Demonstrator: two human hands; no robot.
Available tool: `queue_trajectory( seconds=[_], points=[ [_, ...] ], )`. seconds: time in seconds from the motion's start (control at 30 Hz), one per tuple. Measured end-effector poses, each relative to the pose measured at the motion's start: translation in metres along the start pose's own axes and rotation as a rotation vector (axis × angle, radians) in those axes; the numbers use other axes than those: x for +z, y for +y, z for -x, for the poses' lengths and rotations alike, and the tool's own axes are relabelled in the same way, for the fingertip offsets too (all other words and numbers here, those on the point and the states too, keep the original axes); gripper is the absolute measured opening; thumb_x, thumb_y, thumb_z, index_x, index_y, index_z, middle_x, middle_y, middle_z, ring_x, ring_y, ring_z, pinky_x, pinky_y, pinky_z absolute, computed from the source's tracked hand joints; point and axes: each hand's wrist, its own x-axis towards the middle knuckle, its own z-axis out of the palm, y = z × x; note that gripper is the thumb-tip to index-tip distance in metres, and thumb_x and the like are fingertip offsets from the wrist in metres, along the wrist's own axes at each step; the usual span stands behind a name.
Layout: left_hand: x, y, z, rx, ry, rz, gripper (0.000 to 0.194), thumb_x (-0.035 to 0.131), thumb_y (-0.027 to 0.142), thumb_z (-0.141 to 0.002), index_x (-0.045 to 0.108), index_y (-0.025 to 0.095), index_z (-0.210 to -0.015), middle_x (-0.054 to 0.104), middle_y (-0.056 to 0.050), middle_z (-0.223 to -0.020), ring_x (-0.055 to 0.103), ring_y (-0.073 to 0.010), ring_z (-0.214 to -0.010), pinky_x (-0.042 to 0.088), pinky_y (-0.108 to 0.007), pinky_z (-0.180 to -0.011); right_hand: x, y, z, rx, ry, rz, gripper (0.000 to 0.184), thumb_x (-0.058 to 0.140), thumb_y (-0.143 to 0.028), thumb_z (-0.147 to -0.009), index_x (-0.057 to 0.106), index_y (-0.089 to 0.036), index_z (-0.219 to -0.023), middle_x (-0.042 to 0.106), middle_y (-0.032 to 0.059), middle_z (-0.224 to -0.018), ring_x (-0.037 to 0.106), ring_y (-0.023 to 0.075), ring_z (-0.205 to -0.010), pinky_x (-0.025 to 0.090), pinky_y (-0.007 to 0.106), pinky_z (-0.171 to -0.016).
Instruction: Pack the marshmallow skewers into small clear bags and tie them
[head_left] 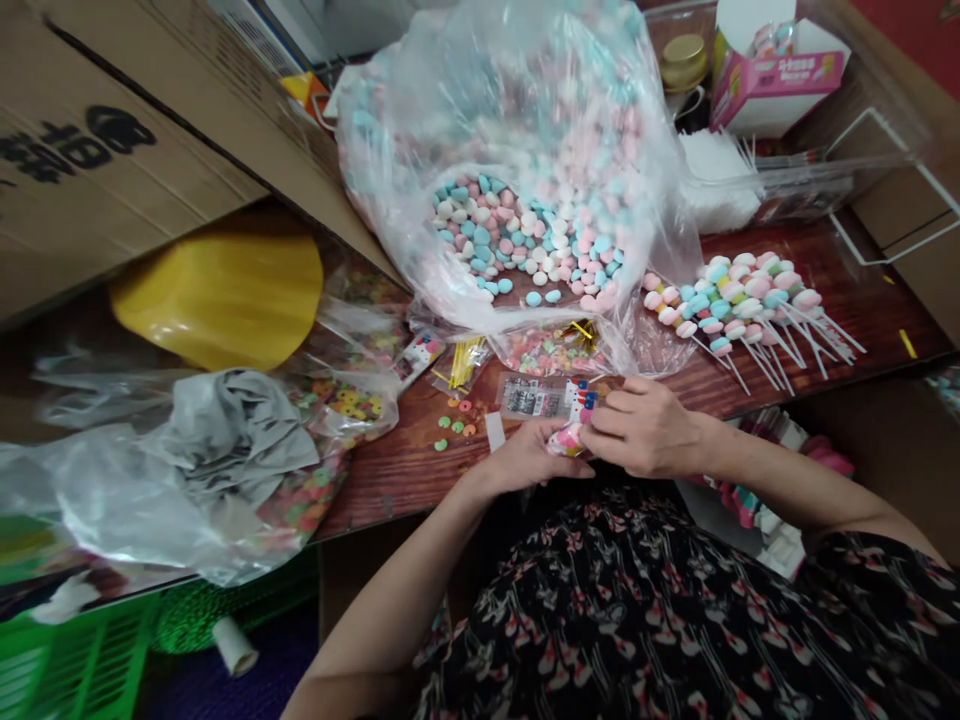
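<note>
At the table's near edge, both hands meet on a small printed candy bag (566, 440) with pink, white and yellow colours. My left hand (529, 456) grips its lower left side, fingers closed. From the right, my right hand (641, 425) pinches its upper end; the fingertips partly hide it. Just behind lies a flat clear packet (525, 397) with dark print. A few green and orange candy rings (455, 425) are loose to the left, close to a white paper strip (495, 430). To the right, candy skewers (750, 300) on white sticks lie in a pile.
A large clear bag of pink, blue and white candies (517, 235) lies open at the back. Gold twist ties (466, 362) sit in a small bag. Leftward are a grey cloth (236, 435), a yellow sheet (225, 295) and a cardboard box (112, 150). A plastic tray (885, 140) stands back right.
</note>
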Motion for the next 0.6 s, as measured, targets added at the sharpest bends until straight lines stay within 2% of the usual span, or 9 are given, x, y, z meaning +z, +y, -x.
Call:
queue_trajectory(
  seconds=[0.1,0.2,0.27,0.4,0.5,0.6],
  points=[
    [0.002,-0.005,0.0,0.165,0.182,-0.141,0.026,0.079,0.032,-0.067,0.064,0.014,-0.078,0.054,0.006,-0.065,0.045,-0.0083,-0.059,0.038,-0.02,-0.058,-0.014,0.012,0.002,0.159,-0.069,-0.011,0.017,0.049,-0.019,-0.091,0.065,-0.018,-0.085,0.064,0.0031,-0.079,0.046,0.016,-0.073,0.026,0.032,-0.066],
    [0.002,-0.009,0.001,0.241,0.285,-0.324,0.025,0.076,0.035,-0.071,0.062,0.015,-0.074,0.053,0.005,-0.066,0.045,-0.0093,-0.061,0.036,-0.021,-0.059,-0.019,0.021,0.006,0.196,-0.073,-0.048,0.017,0.05,-0.016,-0.09,0.064,-0.016,-0.081,0.062,0.0031,-0.073,0.045,0.0157,-0.069,0.027,0.031,-0.064],
    [0.003,-0.011,0.0,0.27,0.307,-0.41,0.025,0.076,0.036,-0.072,0.062,0.015,-0.073,0.053,0.005,-0.064,0.044,-0.0095,-0.06,0.035,-0.021,-0.058,-0.017,0.022,0.007,0.164,-0.086,-0.099,0.018,0.048,-0.012,-0.089,0.063,-0.016,-0.079,0.061,0.003,-0.072,0.045,0.0157,-0.069,0.027,0.031,-0.064],
    [0.009,-0.012,-0.006,0.306,0.25,-0.469,0.019,0.073,0.032,-0.074,0.063,0.016,-0.074,0.054,0.005,-0.063,0.044,-0.0093,-0.059,0.036,-0.021,-0.059,-0.003,0.011,0.0,0.072,-0.13,-0.18,0.018,0.046,-0.009,-0.086,0.06,-0.016,-0.078,0.063,0.0039,-0.077,0.047,0.0156,-0.071,0.028,0.031,-0.065],
    [0.014,-0.01,-0.01,0.309,0.26,-0.428,0.024,0.074,0.034,-0.073,0.061,0.015,-0.07,0.052,0.005,-0.062,0.043,-0.009,-0.059,0.036,-0.021,-0.057,0.009,0.003,-0.007,0.046,-0.129,-0.184,0.018,0.046,-0.011,-0.087,0.059,-0.016,-0.077,0.062,0.0042,-0.075,0.047,0.0159,-0.07,0.028,0.031,-0.066],
    [0.015,-0.005,-0.006,0.299,0.291,-0.285,0.027,0.079,0.036,-0.069,0.063,0.014,-0.072,0.054,0.004,-0.064,0.047,-0.0097,-0.061,0.039,-0.022,-0.059,0.017,0.003,-0.012,0.05,-0.126,-0.171,0.019,0.046,-0.014,-0.089,0.059,-0.016,-0.075,0.062,0.004,-0.073,0.047,0.0159,-0.069,0.029,0.031,-0.066]
  ],
)
